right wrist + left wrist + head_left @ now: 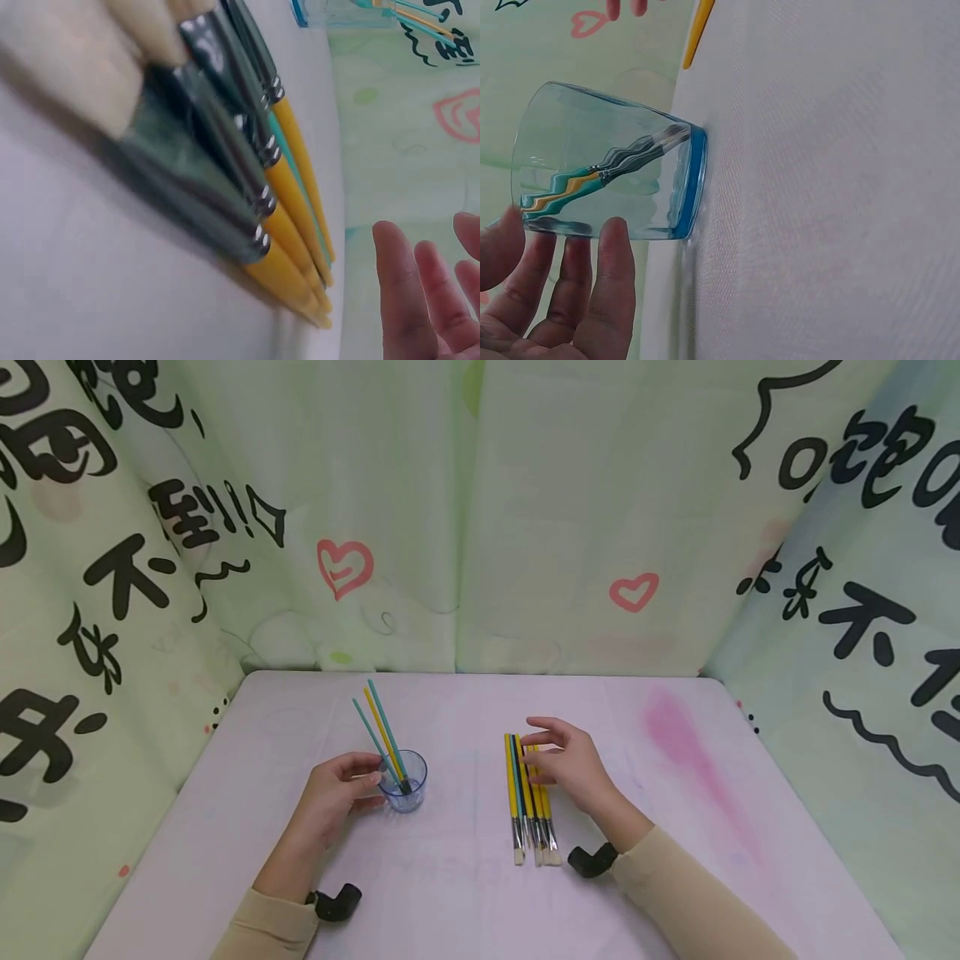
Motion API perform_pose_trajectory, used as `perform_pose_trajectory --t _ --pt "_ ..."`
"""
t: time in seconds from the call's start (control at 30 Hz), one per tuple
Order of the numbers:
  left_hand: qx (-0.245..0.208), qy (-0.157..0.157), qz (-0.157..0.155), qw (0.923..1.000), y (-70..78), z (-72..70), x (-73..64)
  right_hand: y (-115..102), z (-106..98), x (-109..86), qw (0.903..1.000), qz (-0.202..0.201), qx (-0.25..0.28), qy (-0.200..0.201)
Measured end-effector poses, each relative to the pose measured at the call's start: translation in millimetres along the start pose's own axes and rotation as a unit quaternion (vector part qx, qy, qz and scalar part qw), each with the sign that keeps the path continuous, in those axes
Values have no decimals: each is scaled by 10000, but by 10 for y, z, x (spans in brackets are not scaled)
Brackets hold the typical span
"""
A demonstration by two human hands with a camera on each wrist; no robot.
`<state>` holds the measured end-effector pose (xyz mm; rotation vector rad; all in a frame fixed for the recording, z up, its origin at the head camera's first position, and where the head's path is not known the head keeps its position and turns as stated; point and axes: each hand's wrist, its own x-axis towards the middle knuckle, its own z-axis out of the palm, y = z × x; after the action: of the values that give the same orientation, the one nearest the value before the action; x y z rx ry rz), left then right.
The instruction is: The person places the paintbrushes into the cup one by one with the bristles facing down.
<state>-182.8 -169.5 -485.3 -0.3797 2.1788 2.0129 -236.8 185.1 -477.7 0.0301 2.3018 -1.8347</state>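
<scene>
A clear bluish glass (402,802) stands upright at the left of the table. Several thin paintbrushes (381,727), teal and yellow, lean inside it with their bristles down. My left hand (335,793) holds the glass from its left side, fingers and thumb around the wall; fingertips (615,232) show against it in the left wrist view. Right of the glass lies a row of flat paintbrushes (528,789), mostly yellow-handled with a teal one among them, pale bristles toward me. My right hand (573,764) is over their handle ends, fingers apart and holding nothing.
A pale pink cloth covers the table (465,893), with a pink stain (690,752) at the right. Light green curtains (525,527) with black lettering and hearts hang behind and at both sides. Black wrist mounts (339,903) sit at both cuffs.
</scene>
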Motion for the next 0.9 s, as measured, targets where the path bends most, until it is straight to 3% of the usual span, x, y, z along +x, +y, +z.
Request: perform_pose_trajectory --t 0.67,0.9 --pt "-17 -74 91 9999 -28 -25 16 139 -227 32 9930 623 -966 284" --pt "-90 -126 88 9998 -23 -25 -2 148 -186 60 9828 1032 -1507 254"
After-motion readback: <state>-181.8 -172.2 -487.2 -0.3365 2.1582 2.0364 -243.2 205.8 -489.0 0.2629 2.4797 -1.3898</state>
